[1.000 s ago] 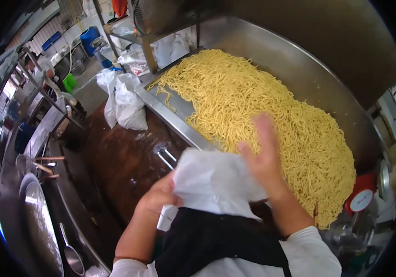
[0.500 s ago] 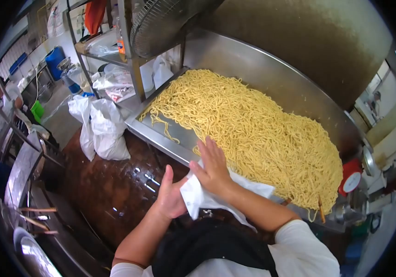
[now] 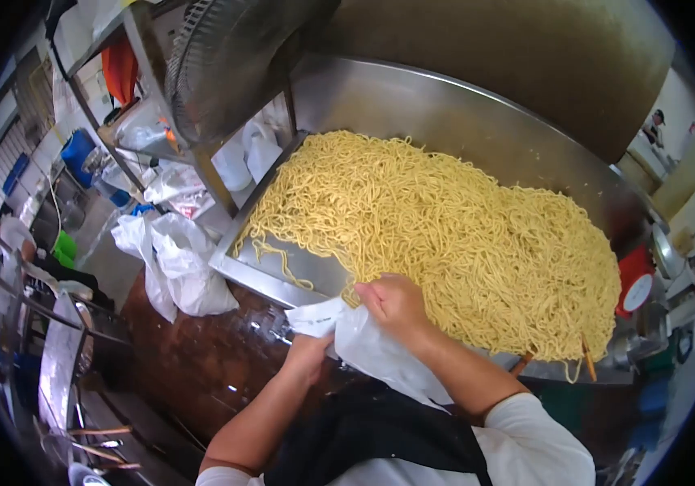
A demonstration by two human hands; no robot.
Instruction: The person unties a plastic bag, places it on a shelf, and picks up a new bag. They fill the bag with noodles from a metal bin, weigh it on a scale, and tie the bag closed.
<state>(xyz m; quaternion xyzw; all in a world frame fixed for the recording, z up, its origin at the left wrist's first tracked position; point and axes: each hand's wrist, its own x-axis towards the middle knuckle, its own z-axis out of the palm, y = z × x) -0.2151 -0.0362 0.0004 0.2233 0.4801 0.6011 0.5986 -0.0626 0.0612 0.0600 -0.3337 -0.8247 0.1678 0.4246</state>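
Note:
A white plastic bag [image 3: 380, 352] hangs between my two hands in front of the black apron. My left hand [image 3: 310, 356] is closed on the bag's left side, its fingertips partly covered by plastic. My right hand [image 3: 394, 306] is closed on the bag's upper right edge, beside the pile of yellow noodles [image 3: 453, 235]. The noodles cover most of the metal tray [image 3: 307, 263], whose bare left corner shows a few loose strands.
Full white bags [image 3: 189, 267] rest on the left, beside a metal rack [image 3: 201, 170] with a large fan [image 3: 226, 73]. Two brown sticks [image 3: 589, 362] poke out at the tray's front right. A red scale [image 3: 635, 282] stands at the right. People [image 3: 19, 235] [image 3: 654, 125] are in the background.
My hands have gone from spread fingers to closed on the bag. The bag now hangs lower and more opened out between them. The view has shifted slightly.

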